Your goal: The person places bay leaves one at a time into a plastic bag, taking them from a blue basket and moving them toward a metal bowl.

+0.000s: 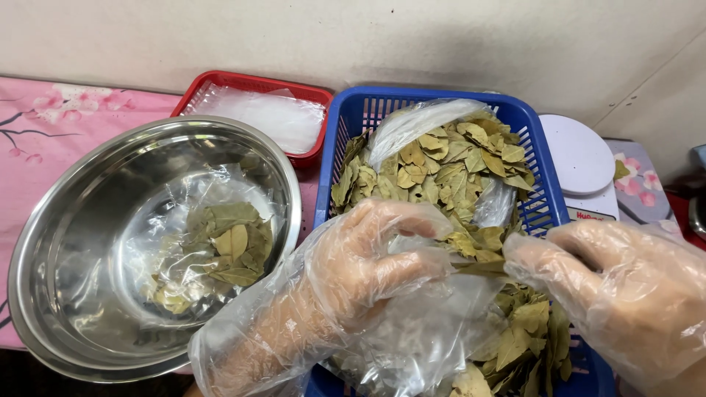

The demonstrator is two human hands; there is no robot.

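Observation:
Both my hands wear loose clear plastic gloves and hover over a blue plastic basket [346, 117] heaped with dried green-yellow leaves [448, 173]. My left hand [364, 268] grips a small clear plastic bag [423, 334] held over the basket's near side. My right hand [625, 290] reaches in from the right, fingers pinching at a leaf by the bag's mouth. To the left, a steel bowl [73, 242] holds a filled clear bag of leaves [220, 254].
A red basket [213, 81] with clear plastic bags sits behind the bowl. A white kitchen scale [581, 165] stands right of the blue basket. A pink floral cloth [44, 125] covers the table. A pale wall runs along the back.

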